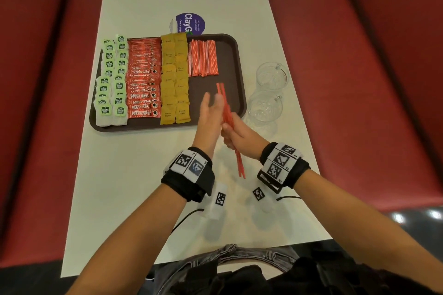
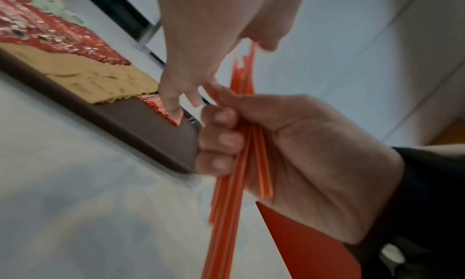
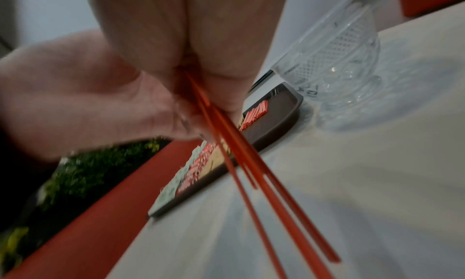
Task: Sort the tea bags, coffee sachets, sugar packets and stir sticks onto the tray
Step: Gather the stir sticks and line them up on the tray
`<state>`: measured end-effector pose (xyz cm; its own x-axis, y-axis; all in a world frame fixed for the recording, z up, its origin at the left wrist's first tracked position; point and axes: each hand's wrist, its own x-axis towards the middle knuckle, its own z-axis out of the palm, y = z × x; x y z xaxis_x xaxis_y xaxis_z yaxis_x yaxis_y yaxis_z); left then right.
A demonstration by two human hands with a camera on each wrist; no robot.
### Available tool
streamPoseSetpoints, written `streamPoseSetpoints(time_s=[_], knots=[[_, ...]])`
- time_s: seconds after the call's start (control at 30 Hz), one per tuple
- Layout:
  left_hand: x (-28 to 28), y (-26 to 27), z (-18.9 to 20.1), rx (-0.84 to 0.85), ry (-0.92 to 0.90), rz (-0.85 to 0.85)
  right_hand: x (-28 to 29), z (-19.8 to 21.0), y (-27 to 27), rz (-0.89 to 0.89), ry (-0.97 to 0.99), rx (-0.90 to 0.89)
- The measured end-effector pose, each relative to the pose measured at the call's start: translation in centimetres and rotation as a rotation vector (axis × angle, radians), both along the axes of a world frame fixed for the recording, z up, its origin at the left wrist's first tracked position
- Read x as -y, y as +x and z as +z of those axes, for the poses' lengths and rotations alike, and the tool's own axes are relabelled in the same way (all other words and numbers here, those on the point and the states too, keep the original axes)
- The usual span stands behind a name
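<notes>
A brown tray (image 1: 231,60) holds columns of green-tagged tea bags (image 1: 112,79), red coffee sachets (image 1: 143,79) and yellow-brown sugar packets (image 1: 175,79), and a pile of red stir sticks (image 1: 202,58) at its far right. Over the tray's near right corner my right hand (image 1: 236,135) grips a bundle of several long red stir sticks (image 1: 225,103), fingers curled round it (image 2: 221,140). My left hand (image 1: 208,112) is held flat with straight fingers against the bundle's upper part. The sticks' lower ends (image 3: 289,213) fan out below my right hand.
Two clear glass mugs (image 1: 272,75) (image 1: 265,108) stand just right of the tray, one close to my right hand (image 3: 339,64). A purple round sticker (image 1: 190,23) lies beyond the tray. Red bench seats (image 1: 359,79) flank the white table (image 1: 143,175).
</notes>
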<state>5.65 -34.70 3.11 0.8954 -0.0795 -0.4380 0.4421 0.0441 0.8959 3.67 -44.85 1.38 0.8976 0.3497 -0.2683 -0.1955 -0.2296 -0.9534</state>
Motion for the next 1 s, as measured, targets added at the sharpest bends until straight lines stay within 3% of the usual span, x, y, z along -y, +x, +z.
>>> streamPoseSetpoints(time_s=[0.1, 0.2, 0.3, 0.4, 0.63, 0.8, 1.0], knots=[[-1.4, -0.7, -1.1, -0.250, -0.131, 0.090, 0.0, 1.8, 1.6, -0.159, 0.136, 0.058], [-1.9, -1.9, -1.6, -0.523, -0.321, 0.052, 0.0, 4.5, 3.2, -0.294, 0.320, 0.121], [-1.5, -1.7, -1.6, -0.624, -0.553, 0.078, -0.2, 6.1, 4.0, -0.345, 0.539, 0.174], [-0.9, -0.8, -0.5, -0.579, -0.671, 0.129, -0.7, 5.7, 3.6, -0.288, 0.497, 0.232], [-0.4, 0.0, 0.3, -0.458, -0.808, 0.123, -0.6, 3.7, 1.7, -0.185, 0.320, 0.181], [0.4, -0.6, 0.6, -0.406, -0.842, 0.094, 0.0, 4.3, 2.1, -0.159, 0.375, 0.122], [0.2, -0.9, -0.5, -0.426, -0.854, 0.184, -0.3, 4.8, 2.2, -0.204, 0.388, 0.081]])
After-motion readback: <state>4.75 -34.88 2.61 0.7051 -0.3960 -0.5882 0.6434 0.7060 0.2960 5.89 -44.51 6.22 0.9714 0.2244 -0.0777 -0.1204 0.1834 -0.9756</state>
